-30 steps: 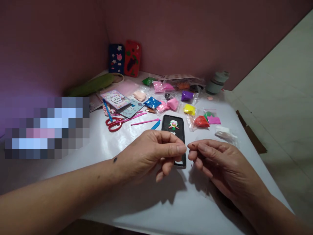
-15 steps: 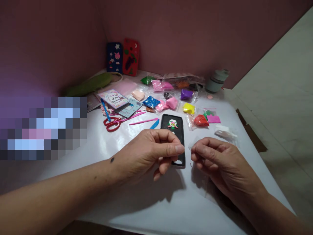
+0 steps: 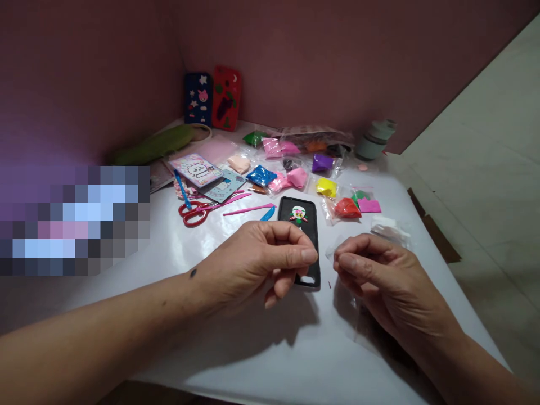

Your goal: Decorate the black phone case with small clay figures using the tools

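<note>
My left hand (image 3: 274, 259) is held over the white table in a pinch, thumb against forefinger; whatever is between them is too small to make out. Partly behind it lies a black phone case (image 3: 311, 239) with a small white, pink and green clay figure (image 3: 298, 214) on its upper part. To the right, my right hand (image 3: 371, 267) also pinches with thumb and fingertips, and its contents are hidden. A clear plastic bag (image 3: 356, 323) lies below and around that hand. A tiny dark sliver (image 3: 329, 284) rests on the table between both hands.
Red-handled scissors (image 3: 193, 215), a pink modelling tool (image 3: 248, 210) and a blue one (image 3: 268, 212) lie left of the case. Behind are several clay packets, including yellow (image 3: 326, 187) and red (image 3: 348, 207). A blue case (image 3: 198, 99) and red case (image 3: 226, 98) lean on the wall.
My right hand has shifted slightly right, away from the left hand, and its thumb has moved a little. My left hand stays nearly still in its pinch.
</note>
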Motion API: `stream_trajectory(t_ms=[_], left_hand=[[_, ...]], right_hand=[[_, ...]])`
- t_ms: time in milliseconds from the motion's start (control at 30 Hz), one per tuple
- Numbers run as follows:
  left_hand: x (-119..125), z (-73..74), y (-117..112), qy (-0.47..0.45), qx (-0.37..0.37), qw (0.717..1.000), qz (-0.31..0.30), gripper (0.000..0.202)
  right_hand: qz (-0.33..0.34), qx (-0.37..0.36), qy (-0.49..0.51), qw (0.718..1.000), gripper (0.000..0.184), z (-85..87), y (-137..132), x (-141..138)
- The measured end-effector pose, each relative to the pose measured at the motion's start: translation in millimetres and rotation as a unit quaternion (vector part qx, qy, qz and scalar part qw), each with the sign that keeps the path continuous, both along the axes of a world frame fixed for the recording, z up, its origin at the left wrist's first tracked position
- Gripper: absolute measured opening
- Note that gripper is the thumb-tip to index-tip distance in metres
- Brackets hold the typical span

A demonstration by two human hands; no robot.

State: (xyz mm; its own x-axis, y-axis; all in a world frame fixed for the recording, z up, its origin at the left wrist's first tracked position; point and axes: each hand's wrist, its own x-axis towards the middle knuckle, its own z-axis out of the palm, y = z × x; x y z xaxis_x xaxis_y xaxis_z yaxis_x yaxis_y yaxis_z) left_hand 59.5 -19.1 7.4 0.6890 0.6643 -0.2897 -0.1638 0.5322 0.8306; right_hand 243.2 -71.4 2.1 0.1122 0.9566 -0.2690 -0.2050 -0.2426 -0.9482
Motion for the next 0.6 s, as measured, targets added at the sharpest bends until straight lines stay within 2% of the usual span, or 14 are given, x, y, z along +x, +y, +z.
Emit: stream_trajectory(t_ms=[133, 333, 600], left_hand=[[1.0, -0.8, 1.0, -0.003, -0.008, 1.0, -0.001, 0.012], [0.5, -0.9, 3.2, -0.014, -0.053, 0.998, -0.008, 0.02], [1.5, 1.2, 6.0, -0.03, -0.105, 0.994, -0.009, 0.025]], right_hand=[[-0.005, -0.005, 0.007, 1.0, 0.014, -0.1, -0.4, -0.1], [-0.002, -0.069, 0.049, 0.996, 0.02, 0.9, 2.3, 0.4], [0.012, -0.074, 0.077, 0.994, 0.017, -3.7, 2.2, 6.0]])
